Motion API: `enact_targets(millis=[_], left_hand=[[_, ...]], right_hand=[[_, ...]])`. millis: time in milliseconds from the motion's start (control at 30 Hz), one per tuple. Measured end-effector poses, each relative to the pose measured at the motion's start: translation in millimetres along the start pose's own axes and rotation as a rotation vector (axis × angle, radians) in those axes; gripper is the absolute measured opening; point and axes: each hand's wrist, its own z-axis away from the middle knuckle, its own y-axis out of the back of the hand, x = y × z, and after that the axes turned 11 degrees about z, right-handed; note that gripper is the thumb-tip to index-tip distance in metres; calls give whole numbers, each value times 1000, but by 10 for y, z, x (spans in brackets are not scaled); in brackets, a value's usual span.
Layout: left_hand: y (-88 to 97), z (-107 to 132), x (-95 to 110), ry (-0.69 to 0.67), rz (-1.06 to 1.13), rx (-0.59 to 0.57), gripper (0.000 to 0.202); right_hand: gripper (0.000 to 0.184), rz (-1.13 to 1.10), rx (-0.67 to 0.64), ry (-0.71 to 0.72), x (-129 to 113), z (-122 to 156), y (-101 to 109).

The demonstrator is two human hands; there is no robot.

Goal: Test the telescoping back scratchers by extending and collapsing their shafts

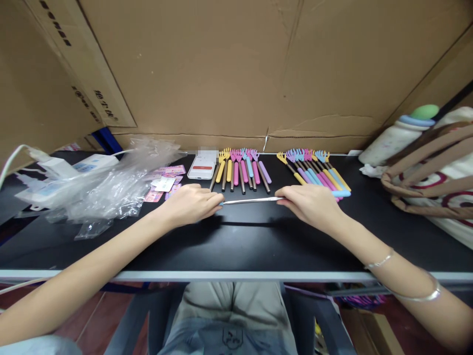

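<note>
My left hand [192,203] and my right hand [312,203] are closed on the two ends of a telescopic back scratcher, its thin silver rod [253,200] stretched level between them above the black table. A bit of light blue shows at my left fingertips; the claw itself is hidden there. In line with the rod, a light-blue handle end [343,194] sticks out past my right hand. Behind my left hand lies a row of back scratchers [236,172] in yellow, pink, blue and purple, some with handles beside dark rods. Another slanted group of back scratchers [314,170] lies behind my right hand.
A white phone [202,165] lies by the left row, with pink printed cards [173,170] and crumpled clear plastic bags [118,182] further left. A white power strip [55,180] is at far left. A bottle [393,140] and bag [432,177] stand right; cardboard [221,69] walls the back.
</note>
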Motion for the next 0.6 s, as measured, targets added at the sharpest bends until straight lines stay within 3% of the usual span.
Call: enact_targets(millis=[333,467,600], left_hand=[[124,-264,100,44,-57,129,26],[66,-421,231,-10,-83,207,24],[-26,-464,318,-15,-36,211,25]], right_hand=[[23,-275,-115,-152,-122,-52,-41],[25,-349,-234,-176,-238,-118,1],[28,-279,-300,-154,-349,-199,52]])
